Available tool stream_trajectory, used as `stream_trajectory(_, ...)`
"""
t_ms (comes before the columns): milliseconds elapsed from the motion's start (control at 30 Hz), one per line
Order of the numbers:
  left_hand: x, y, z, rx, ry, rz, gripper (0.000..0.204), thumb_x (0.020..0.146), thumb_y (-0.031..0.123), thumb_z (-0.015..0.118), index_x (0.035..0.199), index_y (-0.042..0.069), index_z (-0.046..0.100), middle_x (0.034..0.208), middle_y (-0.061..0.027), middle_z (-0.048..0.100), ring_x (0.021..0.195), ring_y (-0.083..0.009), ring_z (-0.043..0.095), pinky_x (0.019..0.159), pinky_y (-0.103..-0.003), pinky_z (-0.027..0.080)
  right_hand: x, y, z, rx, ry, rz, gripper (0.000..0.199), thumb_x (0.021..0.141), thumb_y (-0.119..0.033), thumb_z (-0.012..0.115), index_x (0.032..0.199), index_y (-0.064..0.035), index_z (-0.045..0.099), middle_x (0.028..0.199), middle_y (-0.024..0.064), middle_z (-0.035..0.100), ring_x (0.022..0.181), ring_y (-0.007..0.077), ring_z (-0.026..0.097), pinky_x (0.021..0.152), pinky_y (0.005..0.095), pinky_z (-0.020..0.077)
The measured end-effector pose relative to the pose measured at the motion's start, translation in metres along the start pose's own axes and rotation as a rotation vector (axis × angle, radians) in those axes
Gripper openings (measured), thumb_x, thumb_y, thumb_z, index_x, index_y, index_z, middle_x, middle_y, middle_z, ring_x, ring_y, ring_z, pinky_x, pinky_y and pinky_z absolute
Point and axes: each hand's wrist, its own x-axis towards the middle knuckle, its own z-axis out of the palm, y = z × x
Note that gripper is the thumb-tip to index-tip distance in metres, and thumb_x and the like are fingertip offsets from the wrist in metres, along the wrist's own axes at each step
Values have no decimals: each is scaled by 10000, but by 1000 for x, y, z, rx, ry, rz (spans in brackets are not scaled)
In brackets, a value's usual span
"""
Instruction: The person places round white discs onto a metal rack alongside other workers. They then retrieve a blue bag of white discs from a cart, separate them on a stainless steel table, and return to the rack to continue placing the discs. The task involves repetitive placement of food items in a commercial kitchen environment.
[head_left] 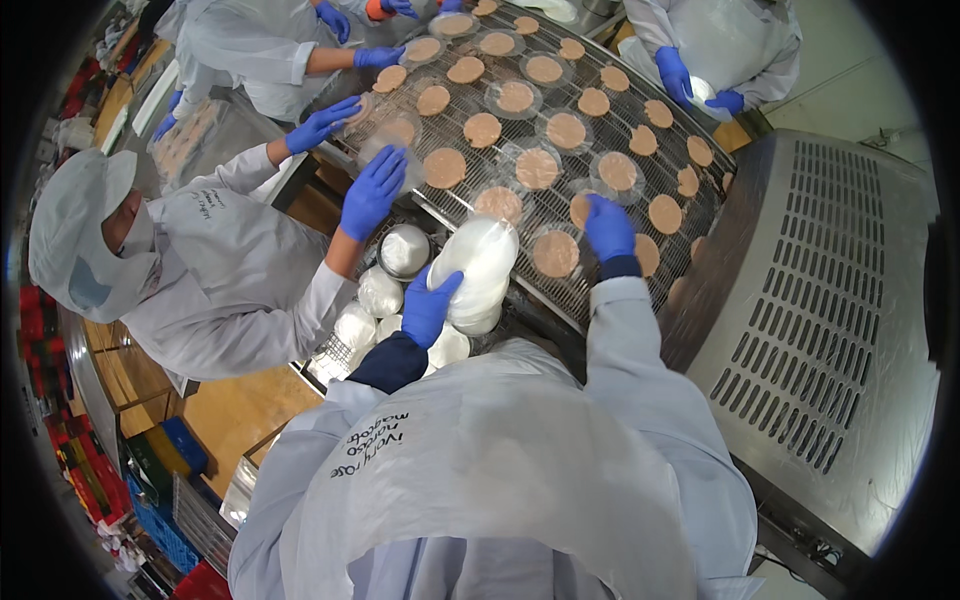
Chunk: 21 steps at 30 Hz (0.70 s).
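Note:
My gloved left hand [428,308] is wrapped round the side of a thick stack of clear round plastic sheets [478,262], held up in front of me near the conveyor's edge. My gloved right hand [608,228] reaches over the wire-mesh conveyor [545,292]. Its fingers are closed at the edge of a flat, round, light-brown patty [579,211], partly covering it. Close by on the mesh lie another patty [556,254] and, just right of my hand, one more patty [647,255]. Several patties farther off rest on clear round sheets.
More stacks of round sheets [380,292] stand below the conveyor on my left, one in a round metal container [404,251]. A co-worker at left reaches over the belt with blue-gloved hands [373,192]. Others work at the far side. A slotted metal housing [815,300] rises at right.

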Motion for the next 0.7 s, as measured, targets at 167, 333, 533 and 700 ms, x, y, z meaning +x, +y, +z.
stream_trajectory(167, 4, -5, 34, 44, -73, 12, 396, 850, 137, 729, 1197, -12, 607, 1075, -95, 682, 926, -150, 642, 839, -298, 518, -71, -41, 24, 352, -339, -106, 317, 915, -252, 604, 1094, 5, 656, 1000, 190, 686, 907, 263, 660, 831, 339, 491)
stream_trajectory(333, 0, -15, 60, 71, -111, 76, 386, 859, 144, 723, 1195, -6, 609, 1069, -89, 680, 923, -141, 635, 837, -297, 515, -52, -13, 28, 260, -24, -128, 314, 893, -255, 635, 1030, 25, 675, 862, 107, 697, 793, 159, 632, 762, 325, 495)
stream_trajectory(533, -24, -20, 50, 51, -59, 41, 399, 854, 158, 729, 1197, -7, 610, 1066, -88, 679, 935, -143, 633, 843, -293, 510, 30, 99, -88, 22, 454, 6, 254, 919, -163, 527, 1067, 2, 649, 969, 174, 691, 903, 301, 668, 791, 395, 508)
stream_trajectory(700, -35, -22, 65, 8, -91, -13, 412, 852, 164, 730, 1202, -15, 608, 1083, -100, 681, 937, -146, 636, 841, -295, 512, 36, 209, -61, -334, 613, -257, 273, 901, -142, 518, 1125, -52, 646, 1117, 208, 648, 1024, 386, 618, 899, 442, 481)
